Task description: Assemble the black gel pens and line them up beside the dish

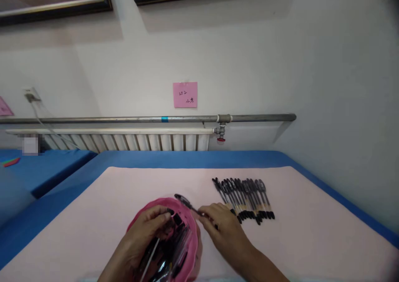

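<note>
A pink basket (195,248) with a wavy rim stands at the table's near side and holds several black and clear pens (179,248). My left hand (141,234) is over its left part, fingers closed in a pinch. A black tip shows at those fingertips, and a pale shaft in line with it comes out below, apparently one pen (151,259). To the right of the rim, my right hand (222,228) is closed on a black-capped pen (184,200), its cap pointing up and left over the basket. Beyond that hand lies a row of black-capped pens (246,197), side by side.
A pink sheet (124,186) covers most of the blue table (193,159). Behind are a white radiator (149,141), a pipe with a red-handled valve (221,139) and a pink note (185,95) on the wall. Another blue table (40,165) adjoins at left.
</note>
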`<state>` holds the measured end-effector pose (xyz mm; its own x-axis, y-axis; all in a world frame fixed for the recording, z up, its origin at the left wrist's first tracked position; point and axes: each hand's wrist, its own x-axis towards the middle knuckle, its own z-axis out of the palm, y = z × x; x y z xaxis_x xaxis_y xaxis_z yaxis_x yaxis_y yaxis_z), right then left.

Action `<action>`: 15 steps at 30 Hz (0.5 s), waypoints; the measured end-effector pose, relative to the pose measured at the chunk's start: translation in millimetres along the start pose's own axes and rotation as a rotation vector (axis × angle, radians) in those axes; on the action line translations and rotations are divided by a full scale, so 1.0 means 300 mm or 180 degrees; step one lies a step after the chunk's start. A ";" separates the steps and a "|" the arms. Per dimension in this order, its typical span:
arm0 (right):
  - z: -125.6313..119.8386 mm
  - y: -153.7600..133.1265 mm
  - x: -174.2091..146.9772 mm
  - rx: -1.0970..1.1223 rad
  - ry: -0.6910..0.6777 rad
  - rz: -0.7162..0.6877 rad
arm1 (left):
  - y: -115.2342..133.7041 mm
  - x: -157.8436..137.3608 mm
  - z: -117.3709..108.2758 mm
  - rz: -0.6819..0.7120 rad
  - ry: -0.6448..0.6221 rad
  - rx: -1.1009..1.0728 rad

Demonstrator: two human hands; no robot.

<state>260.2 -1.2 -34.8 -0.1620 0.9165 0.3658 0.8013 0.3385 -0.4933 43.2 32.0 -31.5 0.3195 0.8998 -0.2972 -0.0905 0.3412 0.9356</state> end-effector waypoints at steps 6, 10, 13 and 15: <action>-0.029 0.111 0.032 -0.0768 0.0169 0.0733 | -0.017 0.005 0.000 -0.0019 -0.0049 -0.0027; -0.004 0.143 0.036 -0.1256 0.0069 0.0774 | -0.015 0.007 0.008 -0.0061 -0.0017 0.0138; 0.018 0.147 0.035 -0.1535 -0.0047 0.0764 | -0.005 0.001 0.020 -0.0077 0.0016 0.0186; 0.026 0.146 0.033 -0.1643 -0.0138 0.0704 | -0.002 -0.003 0.026 -0.0091 0.0045 0.0222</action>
<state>289.1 24.4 -58.9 0.0269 0.9654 0.2593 0.9950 -0.0008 -0.1002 50.3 28.8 -30.3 0.3078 0.8938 -0.3260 -0.0154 0.3473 0.9376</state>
